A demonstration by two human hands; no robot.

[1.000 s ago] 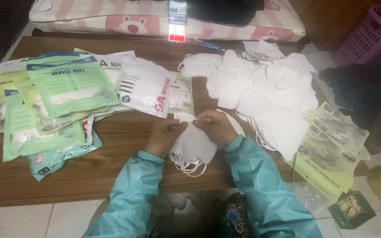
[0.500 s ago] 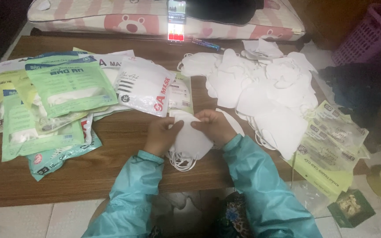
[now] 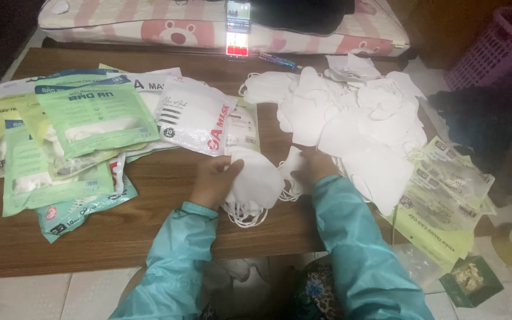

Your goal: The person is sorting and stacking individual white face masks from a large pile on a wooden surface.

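Observation:
My left hand grips a small stack of folded white face masks near the front edge of the wooden table; their ear loops hang below the stack. My right hand rests on another white mask at the near edge of a big loose pile of white masks. Both arms wear teal sleeves. A white mask packet with red print lies just beyond my left hand.
Green, blue and white mask packets are stacked on the table's left. Empty yellow-green wrappers hang over the right edge. A phone leans on a pink bear cushion at the back. A purple basket stands at right.
My right hand has left the mask stack and moved right to the edge of the pile. The stack stays in my left hand, slightly further left.

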